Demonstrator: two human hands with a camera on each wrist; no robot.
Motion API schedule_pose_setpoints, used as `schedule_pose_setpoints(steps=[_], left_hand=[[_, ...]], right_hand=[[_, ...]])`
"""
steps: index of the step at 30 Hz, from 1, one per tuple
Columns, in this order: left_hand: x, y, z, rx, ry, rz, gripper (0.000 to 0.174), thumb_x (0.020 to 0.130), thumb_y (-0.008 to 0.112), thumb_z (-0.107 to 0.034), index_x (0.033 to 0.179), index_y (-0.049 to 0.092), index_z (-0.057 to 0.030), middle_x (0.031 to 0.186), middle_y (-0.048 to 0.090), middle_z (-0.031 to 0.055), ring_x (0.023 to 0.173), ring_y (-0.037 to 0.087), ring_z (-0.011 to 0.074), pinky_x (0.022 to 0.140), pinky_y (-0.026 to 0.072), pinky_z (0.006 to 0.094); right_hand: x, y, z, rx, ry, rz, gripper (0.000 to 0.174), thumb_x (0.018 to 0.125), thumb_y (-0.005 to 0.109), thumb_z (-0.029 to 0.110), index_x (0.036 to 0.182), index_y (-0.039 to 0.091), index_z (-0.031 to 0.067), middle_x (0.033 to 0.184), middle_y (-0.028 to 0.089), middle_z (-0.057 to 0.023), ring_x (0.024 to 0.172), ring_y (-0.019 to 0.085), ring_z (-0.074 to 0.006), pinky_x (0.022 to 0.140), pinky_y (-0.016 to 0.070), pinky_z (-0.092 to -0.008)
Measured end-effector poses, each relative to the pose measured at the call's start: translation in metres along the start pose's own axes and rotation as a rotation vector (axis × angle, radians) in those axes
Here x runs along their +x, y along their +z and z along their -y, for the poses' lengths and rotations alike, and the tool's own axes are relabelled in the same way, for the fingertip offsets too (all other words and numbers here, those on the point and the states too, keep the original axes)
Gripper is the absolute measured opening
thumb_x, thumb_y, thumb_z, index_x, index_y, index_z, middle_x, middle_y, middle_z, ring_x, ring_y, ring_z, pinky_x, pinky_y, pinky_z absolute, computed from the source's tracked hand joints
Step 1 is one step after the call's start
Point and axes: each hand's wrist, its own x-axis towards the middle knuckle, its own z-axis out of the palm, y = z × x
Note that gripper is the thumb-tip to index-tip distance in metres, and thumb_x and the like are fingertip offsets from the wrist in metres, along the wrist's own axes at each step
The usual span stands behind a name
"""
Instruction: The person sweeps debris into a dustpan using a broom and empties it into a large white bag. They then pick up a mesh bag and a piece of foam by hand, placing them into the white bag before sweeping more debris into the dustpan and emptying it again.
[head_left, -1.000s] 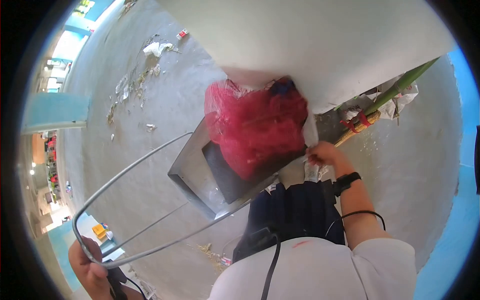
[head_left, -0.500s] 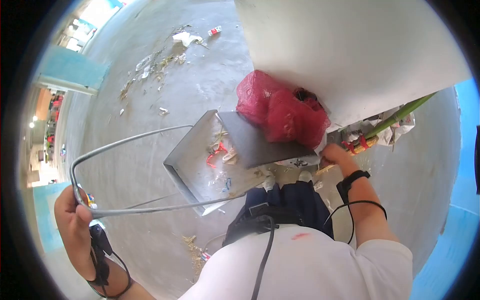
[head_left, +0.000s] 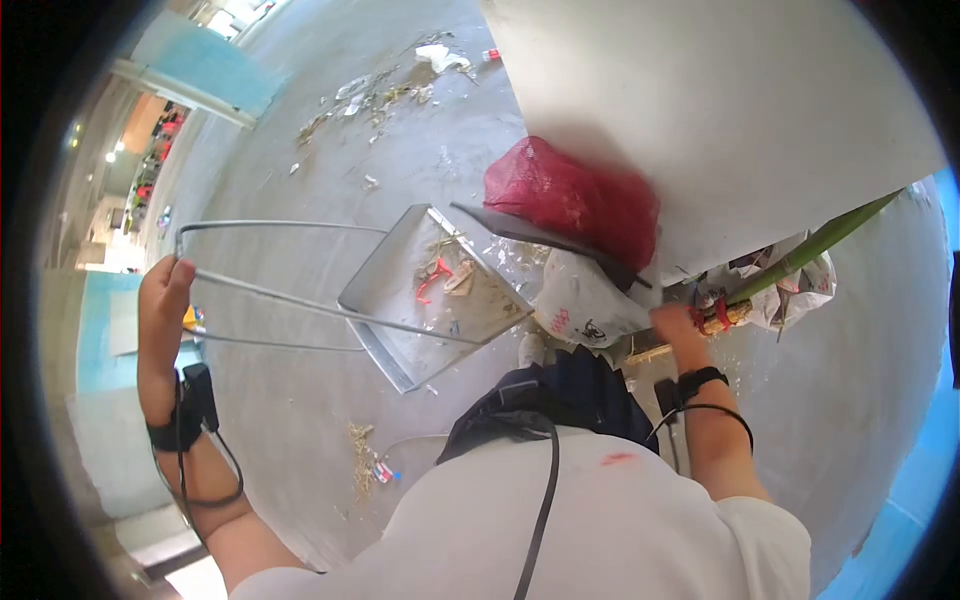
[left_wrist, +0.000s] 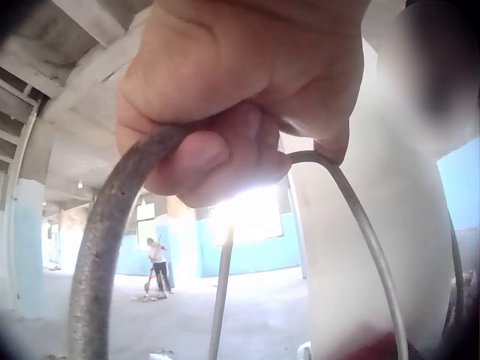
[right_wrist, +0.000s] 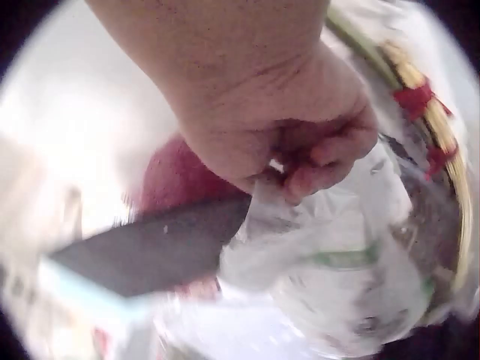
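My left hand grips the bent end of a grey metal rod handle; in the left wrist view the fingers curl round the rod. That handle joins a metal dustpan on the floor, which holds red scraps and other litter. My right hand pinches the top of a white plastic bag, seen closer in the right wrist view, where the bag hangs below the fingers. A dark flat board stands tilted between the bag and a red mesh sack.
A large white panel is at the upper right. Beside it lie a green pole, a straw broom and another white bag. Litter is scattered on the floor. A distant person stands in the left wrist view.
The red sack has dropped lower against the panel, and the board has tipped up off the dustpan, uncovering the white bag. My left hand has risen with the handle.
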Motion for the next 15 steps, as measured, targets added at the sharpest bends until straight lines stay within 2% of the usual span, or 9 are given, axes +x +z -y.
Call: schedule_pose_setpoints(steps=[2, 3, 6, 7, 10, 13, 15], left_hand=[[-0.007, -0.003, 0.005, -0.024, -0.026, 0.025, 0.043, 0.078, 0.049, -0.045, 0.062, 0.039, -0.0067, 0.055, 0.028, -0.0051, 0.051, 0.026, 0.0041, 0.044, 0.0200, 0.0226], [-0.006, -0.004, 0.010, -0.024, -0.052, 0.040, 0.043, 0.077, 0.049, -0.045, 0.062, 0.040, -0.0059, 0.055, 0.029, -0.0048, 0.052, 0.026, 0.0048, 0.045, 0.0211, 0.0233], [-0.013, -0.009, 0.041, 0.007, -0.042, 0.041, 0.044, 0.077, 0.050, -0.045, 0.063, 0.040, -0.0050, 0.055, 0.029, -0.0046, 0.054, 0.027, 0.0055, 0.046, 0.0219, 0.0238], [-0.018, -0.009, 0.043, -0.019, -0.054, 0.046, 0.045, 0.076, 0.051, -0.046, 0.063, 0.040, -0.0040, 0.056, 0.029, -0.0044, 0.055, 0.026, 0.0060, 0.047, 0.0221, 0.0242], [-0.025, 0.002, 0.033, 0.024, -0.056, 0.024, 0.045, 0.076, 0.051, -0.046, 0.063, 0.040, -0.0036, 0.056, 0.029, -0.0041, 0.055, 0.026, 0.0061, 0.047, 0.0220, 0.0242], [-0.023, 0.010, 0.029, 0.003, -0.029, 0.024, 0.049, 0.076, 0.050, -0.049, 0.063, 0.039, -0.0028, 0.057, 0.029, -0.0038, 0.056, 0.027, 0.0068, 0.047, 0.0221, 0.0247], [-0.013, 0.014, 0.051, -0.007, -0.028, 0.041, 0.053, 0.074, 0.049, -0.054, 0.063, 0.038, -0.0027, 0.057, 0.029, -0.0034, 0.055, 0.027, 0.0074, 0.047, 0.0222, 0.0250]], right_hand=[[-0.006, 0.011, 0.040, 0.349, 0.130, 0.237, 0.023, 0.063, 0.049, 0.017, 0.074, 0.060, -0.0007, 0.079, 0.059, -0.0221, 0.072, 0.060, -0.0304, 0.059, 0.0466, -0.0401], [-0.005, -0.005, 0.046, 0.303, 0.131, 0.332, 0.029, 0.063, 0.051, 0.022, 0.077, 0.061, -0.0020, 0.081, 0.059, -0.0225, 0.076, 0.060, -0.0311, 0.063, 0.0465, -0.0398], [-0.019, -0.088, 0.068, 0.572, 0.371, 0.411, 0.033, 0.064, 0.053, 0.027, 0.076, 0.060, -0.0032, 0.080, 0.059, -0.0225, 0.077, 0.060, -0.0309, 0.065, 0.0468, -0.0385], [-0.010, -0.080, 0.057, 0.663, 0.392, 0.400, 0.042, 0.065, 0.055, 0.035, 0.079, 0.058, -0.0041, 0.085, 0.058, -0.0235, 0.085, 0.058, -0.0273, 0.070, 0.0457, -0.0354], [-0.022, -0.077, 0.064, 0.484, 0.303, 0.164, 0.055, 0.064, 0.059, 0.038, 0.100, 0.051, -0.0025, 0.098, 0.054, -0.0228, 0.096, 0.053, -0.0260, 0.078, 0.0430, -0.0340], [-0.027, -0.101, 0.100, 0.165, 0.322, -0.206, 0.081, 0.060, 0.066, 0.040, 0.123, 0.032, 0.0031, 0.119, 0.039, -0.0214, 0.115, 0.035, -0.0327, 0.091, 0.0316, -0.0452], [-0.027, -0.111, 0.158, -0.156, 0.097, -0.325, 0.098, 0.054, 0.071, 0.038, 0.131, 0.017, 0.0123, 0.132, 0.020, -0.0186, 0.122, 0.018, -0.0393, 0.093, 0.0159, -0.0605]])
